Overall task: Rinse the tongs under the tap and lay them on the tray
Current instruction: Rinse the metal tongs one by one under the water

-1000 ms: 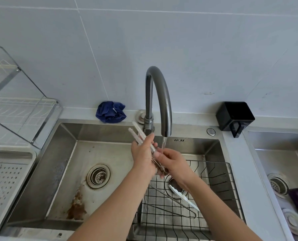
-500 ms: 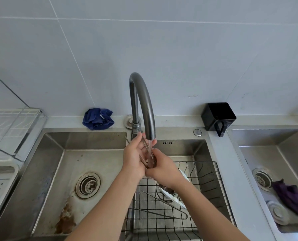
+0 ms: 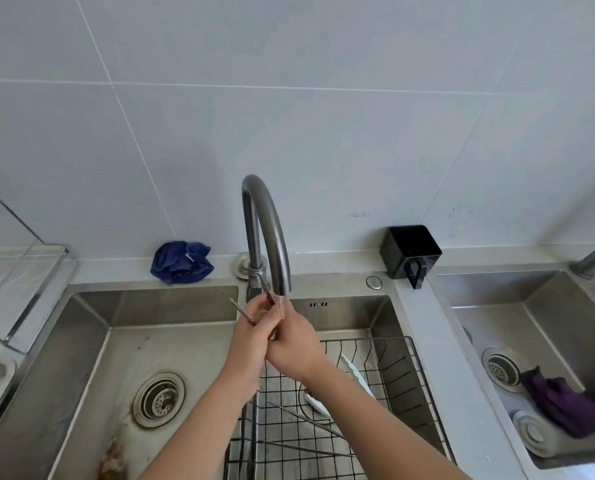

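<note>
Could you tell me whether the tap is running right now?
Running: a thin clear stream falls from the tap spout onto the left hand and right hand, which both hold the tongs.

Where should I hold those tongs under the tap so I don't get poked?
Hold the tongs by the middle of their arms, coming from the near side, below the tap. The toothed tips point up and away, so keep fingers off them. The left hand and right hand wrap that middle part.
</note>
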